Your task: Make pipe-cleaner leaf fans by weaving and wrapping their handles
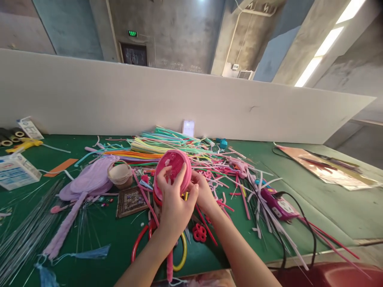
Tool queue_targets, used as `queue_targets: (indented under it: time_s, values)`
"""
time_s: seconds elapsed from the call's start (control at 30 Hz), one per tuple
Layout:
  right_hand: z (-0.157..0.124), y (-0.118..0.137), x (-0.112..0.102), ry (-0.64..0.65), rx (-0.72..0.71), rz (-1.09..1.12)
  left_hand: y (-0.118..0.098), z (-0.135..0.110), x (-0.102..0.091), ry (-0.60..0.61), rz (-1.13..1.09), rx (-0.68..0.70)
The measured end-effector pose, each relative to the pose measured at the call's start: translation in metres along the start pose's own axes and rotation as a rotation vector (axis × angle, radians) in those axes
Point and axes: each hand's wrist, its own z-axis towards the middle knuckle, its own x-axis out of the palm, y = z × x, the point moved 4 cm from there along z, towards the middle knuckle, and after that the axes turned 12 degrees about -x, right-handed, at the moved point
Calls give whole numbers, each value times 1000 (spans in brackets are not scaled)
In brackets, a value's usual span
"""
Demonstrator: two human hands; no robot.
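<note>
A pink round fan (161,175), built of coiled fuzzy pipe cleaners, is held up in front of me over the table. My left hand (176,191) is closed on it, with fingers bent across its front face near small pale-pink bits. At its right rim my right hand (203,191) grips it, with some fingers hidden behind. A pink handle (169,265) with a white cord shows below my left wrist; whether it joins the disc is hidden. Scissors with yellow and red handles (179,255) lie under my hands. Beside them is a red pipe-cleaner flower (199,232).
Pipe cleaners (155,143) in many colours are heaped behind my hands. Leftward are a lilac fan (89,179), a paper cup (120,175), a bead tray (133,201) and a yellow glue gun (26,144). On the right sits a purple power strip (279,205) with a black cable.
</note>
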Motion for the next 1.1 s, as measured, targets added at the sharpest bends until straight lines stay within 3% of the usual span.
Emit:
queue_targets:
  time_s: [0.13,0.27,0.37,0.5,0.6,0.77,1.1]
  values:
    - [-1,-2,2,-17,-22,-21,4,0,-7,-61,62,11]
    - [0,3,5,-22,-58,-24,4,4,-11,-18,3,36]
    - [4,14,6,-35,-63,-26,2,8,-18,67,-122,66]
    - [10,38,5,-33,-82,-95,2,13,-28,274,-365,86]
    - [15,54,6,5,-81,-191,6,17,-32,380,-638,-25]
    - [21,62,12,47,-12,-250,11,23,-31,369,-1011,-269]
    - [20,65,7,51,-11,-242,11,28,-31,326,-1121,-414]
